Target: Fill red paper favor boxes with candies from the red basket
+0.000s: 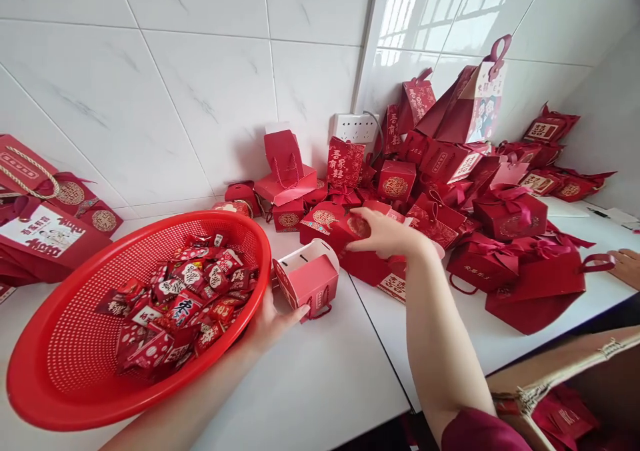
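Note:
My left hand (270, 321) is beside the basket, its thumb along the lower edge of a small red gift box (313, 279) with a rope handle and a raised white-lined flap. The other fingers are partly hidden behind that box and the basket rim. Over the pile of gift boxes, my right hand (387, 232) has thumb and fingers around the edge of a red gift box (320, 228) with a gold emblem; part of its grip is hidden. A red plastic basket (75, 311) to the left holds many wrapped sweets (185, 308).
Red gift boxes (395, 181) and bags are heaped along the tiled wall (210, 84), near a power strip (355, 128). More gift bags (45, 231) stand at far left. An open cardboard box (555, 371) is at lower right. Another person's hand (627, 268) shows at the right edge.

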{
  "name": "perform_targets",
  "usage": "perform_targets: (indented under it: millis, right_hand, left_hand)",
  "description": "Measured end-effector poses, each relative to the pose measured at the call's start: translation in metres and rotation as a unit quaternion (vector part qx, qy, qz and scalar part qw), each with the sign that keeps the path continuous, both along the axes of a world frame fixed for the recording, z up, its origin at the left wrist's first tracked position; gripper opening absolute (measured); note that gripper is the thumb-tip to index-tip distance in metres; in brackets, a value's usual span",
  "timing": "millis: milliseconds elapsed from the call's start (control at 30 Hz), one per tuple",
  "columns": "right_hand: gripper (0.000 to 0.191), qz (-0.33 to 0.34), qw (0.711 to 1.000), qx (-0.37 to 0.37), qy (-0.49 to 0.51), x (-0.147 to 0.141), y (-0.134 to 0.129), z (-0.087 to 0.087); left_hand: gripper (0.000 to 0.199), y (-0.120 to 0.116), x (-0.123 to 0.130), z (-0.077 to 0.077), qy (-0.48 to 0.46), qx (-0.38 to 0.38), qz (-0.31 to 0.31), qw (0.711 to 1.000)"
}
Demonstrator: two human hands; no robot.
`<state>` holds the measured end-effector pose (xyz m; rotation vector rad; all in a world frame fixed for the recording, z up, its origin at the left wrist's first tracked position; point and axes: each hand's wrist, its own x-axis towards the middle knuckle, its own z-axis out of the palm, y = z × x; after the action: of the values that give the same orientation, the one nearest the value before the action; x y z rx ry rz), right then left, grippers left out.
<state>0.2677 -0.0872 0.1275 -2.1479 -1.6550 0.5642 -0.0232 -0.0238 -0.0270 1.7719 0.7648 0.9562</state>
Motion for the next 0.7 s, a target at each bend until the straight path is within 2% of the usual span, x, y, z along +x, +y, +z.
perform_targets:
  millis: [100, 200, 300, 367, 467, 600, 700]
  right_hand:
    - [0.083, 0.006, 0.992, 0.119, 0.030, 0.015, 0.004, 0.026]
    - [0.081, -0.032, 0.973, 0.229, -0.008, 0.016, 0.027, 0.048]
    - [0.074, -0.061, 0.963, 0.246, -0.091, 0.010, 0.044, 0.057]
    - [0.065, -0.080, 0.963, 0.233, -0.113, 0.009, 0.037, 0.057]
    - [0.059, -0.150, 0.963, 0.199, -0.100, 0.016, 0.002, 0.045]
    - [0.049, -0.253, 0.959, -0.011, -0.127, 0.030, -0.041, 0.018]
    - [0.048, -0.271, 0.947, -0.089, -0.149, 0.029, -0.047, 0.001]
  left_hand:
    - [0.089, 0.001, 0.001, -0.001, 0.005, -0.011, -0.003, 1.000]
    - [0.087, 0.001, 0.002, -0.001, 0.007, -0.014, 0.005, 1.000]
    - [0.086, 0.001, 0.002, 0.001, 0.020, -0.001, 0.003, 1.000]
    - [0.087, 0.001, 0.002, 0.002, 0.019, -0.001, -0.004, 1.000]
    - [0.088, 0.001, 0.002, 0.004, 0.007, -0.015, -0.022, 1.000]
    - [0.085, 0.002, 0.004, 0.005, -0.008, -0.015, -0.022, 1.000]
    - [0.081, 0.002, 0.004, 0.005, -0.003, -0.025, -0.010, 1.000]
